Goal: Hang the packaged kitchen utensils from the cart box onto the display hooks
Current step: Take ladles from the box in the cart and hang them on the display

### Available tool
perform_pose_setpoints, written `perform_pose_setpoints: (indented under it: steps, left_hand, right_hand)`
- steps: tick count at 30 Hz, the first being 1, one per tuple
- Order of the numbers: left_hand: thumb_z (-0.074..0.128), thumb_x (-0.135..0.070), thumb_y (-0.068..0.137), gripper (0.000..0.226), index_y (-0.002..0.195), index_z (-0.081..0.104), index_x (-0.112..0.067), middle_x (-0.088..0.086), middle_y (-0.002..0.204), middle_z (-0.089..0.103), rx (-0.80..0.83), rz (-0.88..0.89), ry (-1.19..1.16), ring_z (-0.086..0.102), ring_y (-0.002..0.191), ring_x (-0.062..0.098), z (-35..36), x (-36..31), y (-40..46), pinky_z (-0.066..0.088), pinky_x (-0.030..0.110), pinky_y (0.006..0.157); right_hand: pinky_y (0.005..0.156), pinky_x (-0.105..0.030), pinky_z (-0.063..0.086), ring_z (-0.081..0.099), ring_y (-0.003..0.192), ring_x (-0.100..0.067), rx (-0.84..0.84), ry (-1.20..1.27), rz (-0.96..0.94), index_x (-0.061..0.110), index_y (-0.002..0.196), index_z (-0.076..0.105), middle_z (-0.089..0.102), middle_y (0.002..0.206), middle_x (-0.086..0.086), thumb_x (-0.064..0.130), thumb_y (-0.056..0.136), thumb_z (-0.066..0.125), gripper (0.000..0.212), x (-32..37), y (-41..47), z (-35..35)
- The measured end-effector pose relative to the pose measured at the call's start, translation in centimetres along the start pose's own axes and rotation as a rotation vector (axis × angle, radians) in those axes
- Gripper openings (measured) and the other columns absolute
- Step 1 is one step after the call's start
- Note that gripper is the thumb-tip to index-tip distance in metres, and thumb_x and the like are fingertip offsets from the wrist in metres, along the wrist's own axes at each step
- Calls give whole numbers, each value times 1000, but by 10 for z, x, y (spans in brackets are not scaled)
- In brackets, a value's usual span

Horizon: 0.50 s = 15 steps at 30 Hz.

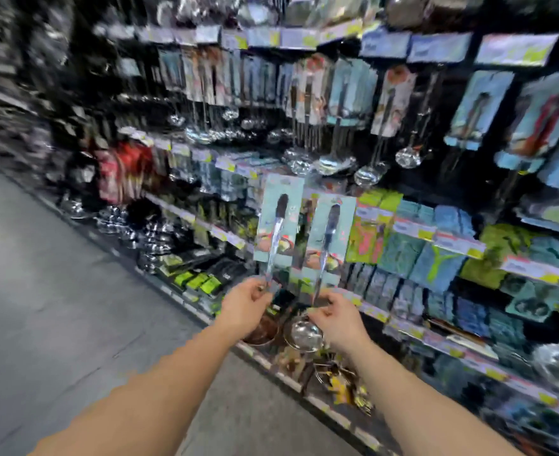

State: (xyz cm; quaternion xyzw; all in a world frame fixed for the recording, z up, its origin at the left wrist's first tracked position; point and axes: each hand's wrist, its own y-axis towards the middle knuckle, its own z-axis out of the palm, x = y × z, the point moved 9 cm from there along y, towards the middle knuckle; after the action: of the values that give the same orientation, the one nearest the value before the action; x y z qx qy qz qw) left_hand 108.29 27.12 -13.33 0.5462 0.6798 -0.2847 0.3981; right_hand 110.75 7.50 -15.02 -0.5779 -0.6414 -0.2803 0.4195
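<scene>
Packaged ladles are being carried one in each hand, card end up and bowl end down, probably so the hang holes at the top are leading toward the display hooks (304, 103).

The left ladle pack (279, 222) is rising toward twelve o'clock from the left hand (246, 306), whose fingers are pinching the metal shaft just below the card. The right ladle pack (329, 238) is standing at about twelve o'clock from the right hand (337, 315), which is gripping its shaft low down; a shiny ladle bowl (304, 334) is hanging at about eight o'clock from that hand. The two cards are riding just beside each other.

Hanging ladles (334, 162) are showing at twelve o'clock above both packs, so the hooks are likely up there. Blur is hiding the holes themselves.
</scene>
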Motion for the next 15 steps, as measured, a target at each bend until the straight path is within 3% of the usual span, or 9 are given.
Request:
perform_pose_setpoints:
  steps: [2, 5, 7, 10, 13, 15]
  left_hand:
    - [62, -17, 90, 25, 114, 61, -14, -3, 62, 48, -76, 13, -40, 45, 57, 11, -40, 1, 20, 37, 15, 54]
    - [60, -21, 91, 29, 119, 59, -17, -3, 63, 45, -145, 30, -46, 43, 57, 12, -82, 3, 50, 36, 24, 55]
    - [59, -23, 92, 33, 124, 56, -18, -3, 65, 45, -175, 47, -47, 43, 58, 12, -99, 5, 74, 36, 26, 57]
    - [60, -24, 91, 28, 119, 58, -17, -5, 62, 44, -200, 64, -50, 42, 56, 11, -115, 8, 117, 37, 28, 61]
    - [60, -27, 91, 23, 113, 56, -21, -4, 66, 50, -217, 85, -22, 46, 57, 9, -132, 8, 164, 37, 23, 54]
    - [60, -29, 91, 15, 104, 56, -23, -4, 71, 55, -252, 86, 29, 49, 59, 7, -147, 6, 198, 37, 18, 51]
  right_hand:
    - [48, -13, 38, 60, 72, -14, 9, -15, -60, 26, 112, 46, 61, 83, 6, 22, 94, 61, 24, 37, 21, 20]
    - [56, -25, 38, 50, 63, -13, -4, -13, -97, 22, 111, 47, 55, 73, 9, 24, 93, 61, 23, 75, 57, 42]
    - [59, -29, 39, 49, 65, -16, -12, 11, -119, 20, 110, 48, 57, 78, 3, 23, 93, 60, 22, 97, 81, 54]
    - [65, -32, 45, 64, 74, -28, -37, 15, -158, 21, 106, 54, 71, 88, -4, 28, 92, 59, 16, 124, 124, 65]
    - [72, -37, 50, 66, 88, -34, -56, -20, -217, 20, 98, 54, 73, 88, -11, 30, 94, 55, 11, 153, 172, 73]
    - [68, -34, 47, 66, 88, -33, -60, -29, -242, 19, 99, 54, 73, 90, -12, 30, 96, 54, 12, 170, 207, 76]
